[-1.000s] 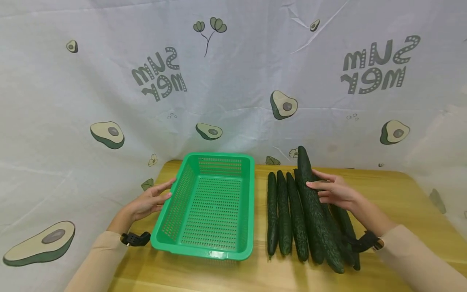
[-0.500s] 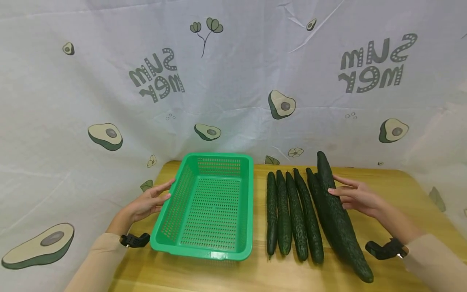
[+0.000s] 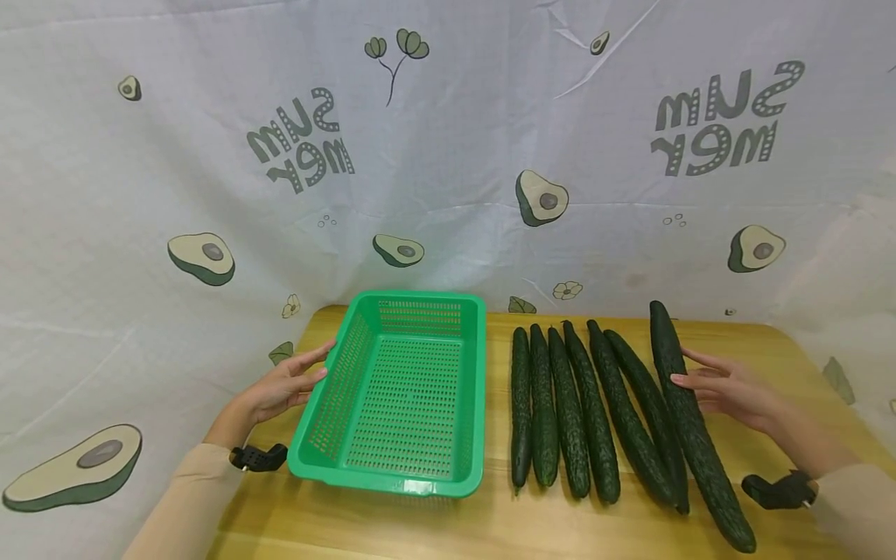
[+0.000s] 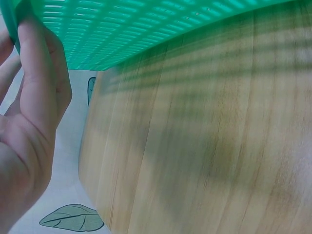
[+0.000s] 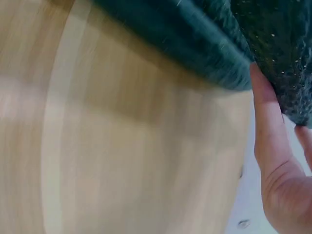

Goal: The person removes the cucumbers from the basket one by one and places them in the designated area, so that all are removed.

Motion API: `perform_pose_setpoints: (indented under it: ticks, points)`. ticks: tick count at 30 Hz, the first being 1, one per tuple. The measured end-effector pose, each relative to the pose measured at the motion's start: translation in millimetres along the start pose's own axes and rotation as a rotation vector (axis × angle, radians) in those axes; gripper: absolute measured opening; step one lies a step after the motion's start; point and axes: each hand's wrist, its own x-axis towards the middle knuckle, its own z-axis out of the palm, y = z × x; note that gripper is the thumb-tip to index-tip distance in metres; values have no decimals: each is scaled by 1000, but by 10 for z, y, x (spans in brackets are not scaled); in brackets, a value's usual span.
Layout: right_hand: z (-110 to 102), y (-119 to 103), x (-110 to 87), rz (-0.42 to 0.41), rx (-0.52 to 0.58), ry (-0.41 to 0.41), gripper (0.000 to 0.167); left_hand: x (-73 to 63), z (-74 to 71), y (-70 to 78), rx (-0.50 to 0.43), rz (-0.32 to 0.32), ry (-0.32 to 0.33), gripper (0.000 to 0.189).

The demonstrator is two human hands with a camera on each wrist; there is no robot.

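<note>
My left hand [image 3: 281,389] grips the left rim of a green plastic basket [image 3: 480,389]. In the left wrist view, fingers [image 4: 36,73] press against the basket's perforated wall [image 4: 112,29]. Over at the right, my right hand [image 3: 731,393] pinches a long dark green cucumber [image 3: 702,439] near its far end; it slants with its near end toward the lower right. The right wrist view shows this cucumber's bumpy skin [image 5: 282,53] between thumb and fingers. Left of it, several cucumbers [image 3: 568,412] lie side by side, the two rightmost touching at their near ends [image 3: 665,474].
The basket's slotted floor [image 3: 406,404] is bare. Underneath everything is a wooden table [image 3: 504,529], with wood showing between basket and cucumbers. A pale curtain [image 3: 448,140] with avocado prints hangs behind the table's far edge. Each wrist wears a black strap device [image 3: 259,459].
My right hand has carried its cucumber to the right, away from the row, uncovering the cucumbers beneath. The left hand and basket have stayed in place.
</note>
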Motion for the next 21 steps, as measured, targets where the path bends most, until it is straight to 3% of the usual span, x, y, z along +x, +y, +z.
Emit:
perform_pose_setpoints:
  ticks: [12,21]
  points:
    - [-139,299,15,42,-37,-12,78,-5,14,-17,3,-11,22,67]
    - [-144,396,33,69,-67,21,80,-1,13,6,-8,-8,17,70]
